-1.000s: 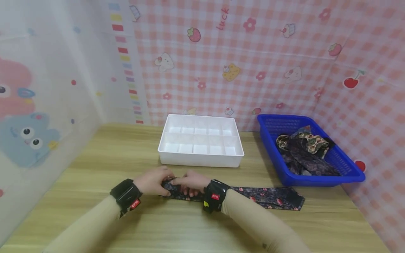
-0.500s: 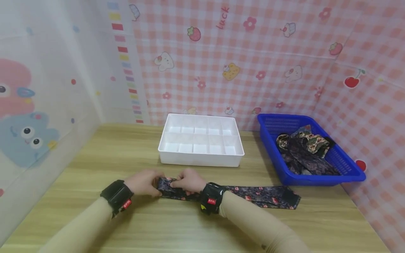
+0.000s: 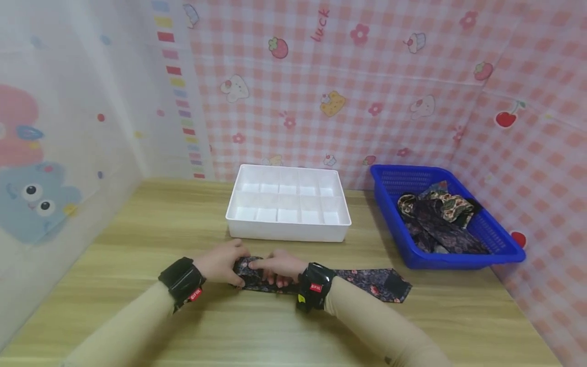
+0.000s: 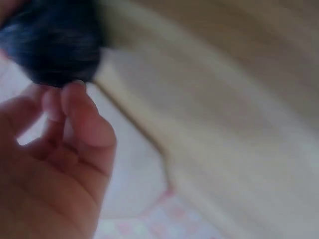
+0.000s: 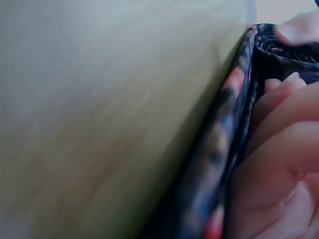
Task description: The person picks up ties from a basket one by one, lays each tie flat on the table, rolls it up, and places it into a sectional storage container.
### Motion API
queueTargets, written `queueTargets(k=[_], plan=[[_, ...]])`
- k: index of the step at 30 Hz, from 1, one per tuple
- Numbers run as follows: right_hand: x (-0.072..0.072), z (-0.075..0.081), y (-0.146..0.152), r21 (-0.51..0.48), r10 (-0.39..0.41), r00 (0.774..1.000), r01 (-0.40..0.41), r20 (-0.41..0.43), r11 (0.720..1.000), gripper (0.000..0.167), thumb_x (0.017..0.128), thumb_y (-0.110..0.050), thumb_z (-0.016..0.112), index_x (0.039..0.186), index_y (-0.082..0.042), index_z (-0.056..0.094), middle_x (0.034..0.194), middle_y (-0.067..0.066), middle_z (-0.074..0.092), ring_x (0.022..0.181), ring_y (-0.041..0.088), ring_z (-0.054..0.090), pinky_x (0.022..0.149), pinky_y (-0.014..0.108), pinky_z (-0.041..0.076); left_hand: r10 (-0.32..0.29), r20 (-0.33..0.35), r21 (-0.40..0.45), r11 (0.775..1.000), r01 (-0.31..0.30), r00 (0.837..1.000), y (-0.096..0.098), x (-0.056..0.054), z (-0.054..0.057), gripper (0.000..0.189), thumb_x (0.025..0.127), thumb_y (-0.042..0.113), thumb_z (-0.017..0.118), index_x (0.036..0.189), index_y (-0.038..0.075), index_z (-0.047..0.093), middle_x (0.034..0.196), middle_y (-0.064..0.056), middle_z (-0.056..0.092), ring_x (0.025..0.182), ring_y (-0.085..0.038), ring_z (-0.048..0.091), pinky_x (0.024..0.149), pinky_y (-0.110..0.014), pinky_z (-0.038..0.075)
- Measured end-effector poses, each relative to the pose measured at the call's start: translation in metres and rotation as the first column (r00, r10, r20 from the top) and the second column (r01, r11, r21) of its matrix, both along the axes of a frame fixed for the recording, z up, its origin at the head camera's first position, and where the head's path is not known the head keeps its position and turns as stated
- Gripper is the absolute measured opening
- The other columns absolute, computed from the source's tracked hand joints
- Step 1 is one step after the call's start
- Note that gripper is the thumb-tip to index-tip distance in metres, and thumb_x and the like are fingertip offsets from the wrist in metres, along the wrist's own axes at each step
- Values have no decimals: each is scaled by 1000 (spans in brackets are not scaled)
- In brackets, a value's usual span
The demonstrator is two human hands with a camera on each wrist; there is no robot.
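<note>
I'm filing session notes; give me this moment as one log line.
tie: one end rolled | left hand: gripping roll | right hand: gripping roll | box: beyond hands | basket: right, cloth inside

The word "luck" [image 3: 320, 25] reads on checked cloth [image 3: 348, 133] beyond the right hand [image 3: 281, 265], while red tags [image 3: 316, 287] on both wristbands [image 3: 323, 273] bear blurred lettering.

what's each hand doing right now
Left hand: holding the dark floral tie at its rolled end.
Right hand: holding the same tie, close beside the left.
</note>
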State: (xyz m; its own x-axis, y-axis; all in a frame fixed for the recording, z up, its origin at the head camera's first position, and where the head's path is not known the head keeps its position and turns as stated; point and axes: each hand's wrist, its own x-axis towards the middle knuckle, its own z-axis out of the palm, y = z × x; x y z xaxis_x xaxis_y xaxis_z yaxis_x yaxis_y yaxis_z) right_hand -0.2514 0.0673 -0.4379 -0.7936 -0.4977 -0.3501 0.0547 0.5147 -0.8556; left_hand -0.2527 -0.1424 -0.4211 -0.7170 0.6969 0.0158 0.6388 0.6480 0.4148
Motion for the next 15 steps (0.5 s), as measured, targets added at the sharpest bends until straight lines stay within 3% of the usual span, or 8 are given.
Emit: queueTargets(k=[4,8,12,15], plan=[[0,2,1,26,22,1000,-21,-18,999,42,90,-38,64,64,-6,63,51,1,51,35,9,42,34,21,34,1,1,10,1000,-1,1000,-15,2,-7,59,60,28,88,109,5,65,100,0,53,89,-19,54,80,-39,49],[2,2,0,40,3,999,-1,-43,999,38,89,-33,68,62,-9,57,50,-2,46,35,8,41,34,21,34,-10,-13,9,1000,10,1000,-20,3,-10,52,62,31,87,104,9,64,98,4,59,90,-18,57,80,-39,49],[3,0,-2,-1,-33,997,33,-67,999,33,88,-27,70,64,-11,54,54,-4,45,37,7,40,35,20,34,1,3,9,1000,-1,1000,-20,2,-6,47,63,26,87,100,9,64,91,6,60,80,-13,55,71,-32,49],[3,-3,-2,-68,-49,997,45,-53,997,26,88,-21,69,68,-10,56,56,-3,45,38,6,40,36,20,35,14,4,37,999,-14,1000,-16,1,0,50,64,17,83,108,5,64,96,1,61,75,-12,53,65,-29,47]])
